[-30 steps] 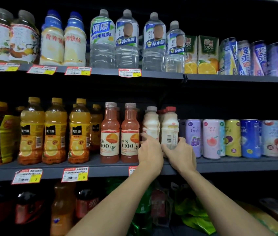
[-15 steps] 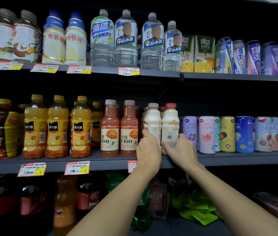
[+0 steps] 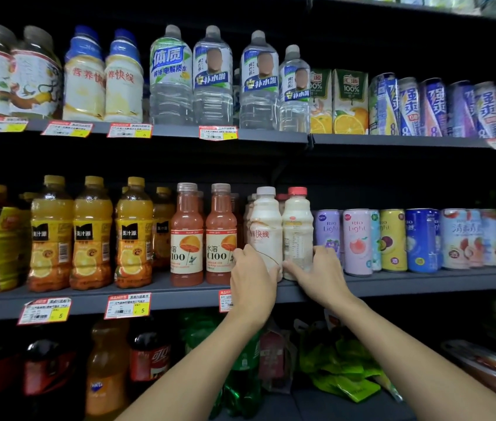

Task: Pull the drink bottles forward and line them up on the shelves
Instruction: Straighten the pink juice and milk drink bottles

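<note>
- Hands low on two milky bottles, middle shelf [image 3: 423, 284], near its front edge.
- Left hand [image 3: 254, 281] wraps white-capped bottle [image 3: 266, 229]; right hand [image 3: 319, 273] wraps red-capped bottle [image 3: 297, 232].
- Low grip likely for sliding them upright, flush with orange-label bottles [image 3: 204, 238].

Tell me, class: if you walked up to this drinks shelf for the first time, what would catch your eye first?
Two bare hands at the middle shelf's front edge: the left hand wraps the white-capped milky bottle, and the right hand grips the red-capped milky bottle beside it. Left of them stand orange juice bottles; to the right runs a row of pastel cans.
</note>
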Motion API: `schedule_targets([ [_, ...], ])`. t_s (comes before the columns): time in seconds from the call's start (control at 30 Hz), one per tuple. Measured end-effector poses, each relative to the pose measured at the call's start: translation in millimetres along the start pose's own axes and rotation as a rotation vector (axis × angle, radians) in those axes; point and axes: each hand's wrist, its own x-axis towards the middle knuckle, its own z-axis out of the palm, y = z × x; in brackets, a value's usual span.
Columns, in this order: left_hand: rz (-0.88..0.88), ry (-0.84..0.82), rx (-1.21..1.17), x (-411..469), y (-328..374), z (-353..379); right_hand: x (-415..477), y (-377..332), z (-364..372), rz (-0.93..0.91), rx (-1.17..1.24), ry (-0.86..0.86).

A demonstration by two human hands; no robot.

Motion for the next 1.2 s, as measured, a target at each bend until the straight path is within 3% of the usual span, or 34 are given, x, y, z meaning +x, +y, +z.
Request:
schedule_targets([
  [0.47, -0.013, 0.039, 0.021, -4, 7, 6, -6, 9, 4, 0.036, 0.118, 0.055],
  [0.63, -0.037, 0.034, 0.112, 0, 5, 6, -6, 5, 1, 0.020, 0.119, 0.036],
  [0.87, 0.058, 0.029, 0.246, 0, -8, 7, -4, 5, 0, -0.011, 0.032, 0.035],
  [1.2, 0.197, -0.121, 0.394, 20, -15, -13, 18, 21, -23, -0.039, 0.033, -0.248],
])
